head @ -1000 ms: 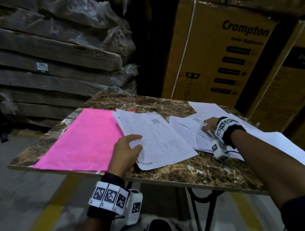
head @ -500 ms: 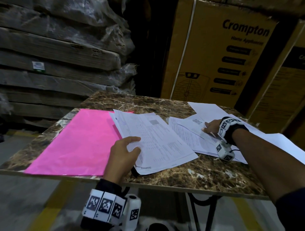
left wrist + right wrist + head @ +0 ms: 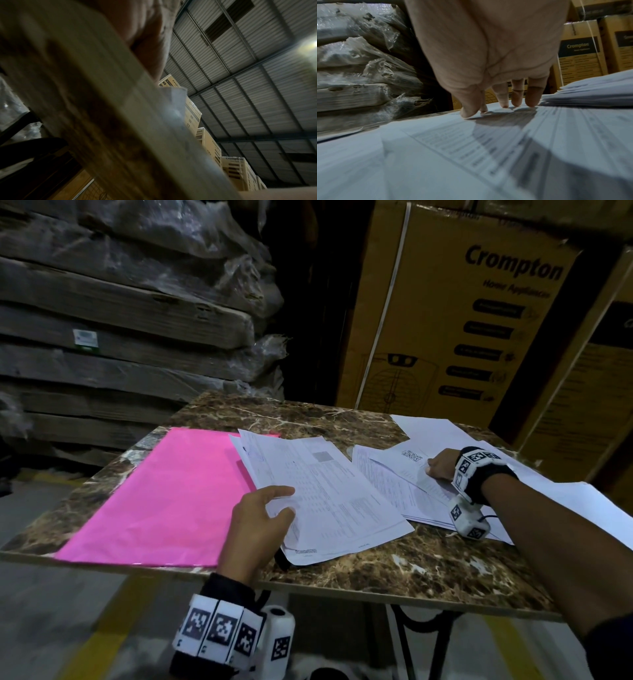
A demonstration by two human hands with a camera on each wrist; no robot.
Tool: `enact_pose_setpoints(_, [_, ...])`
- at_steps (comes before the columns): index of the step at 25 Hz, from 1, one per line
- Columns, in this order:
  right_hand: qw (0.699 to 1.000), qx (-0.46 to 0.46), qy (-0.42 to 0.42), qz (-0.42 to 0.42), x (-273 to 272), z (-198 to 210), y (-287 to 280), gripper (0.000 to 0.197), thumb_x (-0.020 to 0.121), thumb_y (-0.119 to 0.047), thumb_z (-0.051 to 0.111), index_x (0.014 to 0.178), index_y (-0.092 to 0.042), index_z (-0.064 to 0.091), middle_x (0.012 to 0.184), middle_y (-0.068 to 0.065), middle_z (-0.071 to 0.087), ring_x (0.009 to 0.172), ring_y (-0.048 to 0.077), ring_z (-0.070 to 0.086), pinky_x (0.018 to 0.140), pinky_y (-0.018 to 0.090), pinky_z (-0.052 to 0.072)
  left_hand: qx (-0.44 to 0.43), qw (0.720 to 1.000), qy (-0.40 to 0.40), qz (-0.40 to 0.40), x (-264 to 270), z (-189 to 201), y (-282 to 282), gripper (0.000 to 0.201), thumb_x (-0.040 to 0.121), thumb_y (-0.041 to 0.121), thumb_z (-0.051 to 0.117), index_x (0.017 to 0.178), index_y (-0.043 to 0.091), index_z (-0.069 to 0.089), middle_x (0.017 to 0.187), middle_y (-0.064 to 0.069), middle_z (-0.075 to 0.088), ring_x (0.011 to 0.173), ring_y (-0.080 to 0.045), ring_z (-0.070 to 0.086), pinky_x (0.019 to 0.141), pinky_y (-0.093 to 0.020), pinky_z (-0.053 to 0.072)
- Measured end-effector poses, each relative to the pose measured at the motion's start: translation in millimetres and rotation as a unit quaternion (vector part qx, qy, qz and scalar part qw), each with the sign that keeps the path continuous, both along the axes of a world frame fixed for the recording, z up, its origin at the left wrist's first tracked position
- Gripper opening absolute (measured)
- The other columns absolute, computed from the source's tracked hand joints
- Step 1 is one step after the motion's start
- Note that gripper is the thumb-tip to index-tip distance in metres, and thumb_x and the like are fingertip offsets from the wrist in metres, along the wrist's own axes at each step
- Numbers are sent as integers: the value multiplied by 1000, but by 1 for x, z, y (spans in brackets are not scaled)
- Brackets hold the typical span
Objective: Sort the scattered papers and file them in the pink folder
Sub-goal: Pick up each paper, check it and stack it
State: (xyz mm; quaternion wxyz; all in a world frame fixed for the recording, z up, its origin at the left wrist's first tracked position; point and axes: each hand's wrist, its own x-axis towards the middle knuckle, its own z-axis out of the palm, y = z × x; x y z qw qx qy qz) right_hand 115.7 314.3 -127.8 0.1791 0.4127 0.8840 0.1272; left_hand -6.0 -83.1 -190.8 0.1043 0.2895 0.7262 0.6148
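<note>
Nearest, left hand [image 3: 255, 529] sits at the near edge of the table [image 3: 428, 570], gripping the near-left corner of the sorted stack [image 3: 329, 501]: thumb on top of the sheets, fingers curled at the edge. Stack lies flat, printed tables face up, its left edge overlapping the right side of the pink folder [image 3: 164, 498]. Folder is closed and flat, just left of that hand, running from the near edge of the table toward the far side. Left wrist view is mostly blocked by the table edge and a paper corner [image 3: 173, 97]; only part of the hand shows there.

Right of the stack, loose papers [image 3: 394, 487] fan out in an overlapping pile, apart from the folder, with the stack between. Right hand [image 3: 442, 465] is on top of that pile, beyond the stack's far-right corner. Right wrist view shows fingertips [image 3: 531, 100] and thumb down on a printed sheet [image 3: 471, 142], fingers fairly straight, pressing rather than pinching; can't tell if an edge is caught under the thumb. One sheet with a QR code [image 3: 411, 455] lies just left of that hand. More blank-looking sheets [image 3: 582, 501] spread past the forearm toward the right edge of the table.

Behind the table: plastic-wrapped board stacks [image 3: 120, 313] far left, Crompton cartons [image 3: 445, 320] far right.
</note>
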Motion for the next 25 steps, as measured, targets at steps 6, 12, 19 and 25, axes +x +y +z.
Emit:
enact_pose_setpoints(6, [1000, 10, 7, -27, -4, -3, 2, 50, 107, -35, 34, 134, 1, 56, 138, 20, 56, 126, 34, 55, 105, 37, 44, 0, 1000, -1, -7, 0, 0, 0, 31, 87, 9, 65, 114, 23, 72, 123, 5, 66, 117, -15, 60, 100, -41, 52])
enact_pose_setpoints(12, [997, -22, 67, -11, -4, -21, 36, 47, 105, -40, 40, 93, -3, 66, 91, 15, 68, 74, 28, 60, 83, 38, 53, -1, 1000, 1, -2, 0, -1, 0, 31, 87, 9, 65, 114, 23, 72, 124, 3, 65, 119, -16, 58, 101, -41, 51])
enact_pose_setpoints(19, [998, -18, 54, 7, -4, -8, 15, 28, 101, -22, 47, 119, -12, 66, 111, 13, 68, 80, 24, 61, 77, 29, 52, 4, 1000, 2, 0, -1, -1, 1, 31, 87, 8, 65, 115, 21, 72, 123, 3, 66, 118, -16, 59, 101, -43, 51])
enact_pose_setpoints(25, [998, 2, 62, 4, -5, -21, 42, 39, 91, -19, 61, 58, -20, 39, 60, 1, 44, 57, 21, 44, 61, 29, 43, 8, 1000, 4, -5, -3, -4, 2, 31, 84, 15, 67, 113, 23, 73, 120, 5, 67, 115, -17, 61, 99, -46, 52])
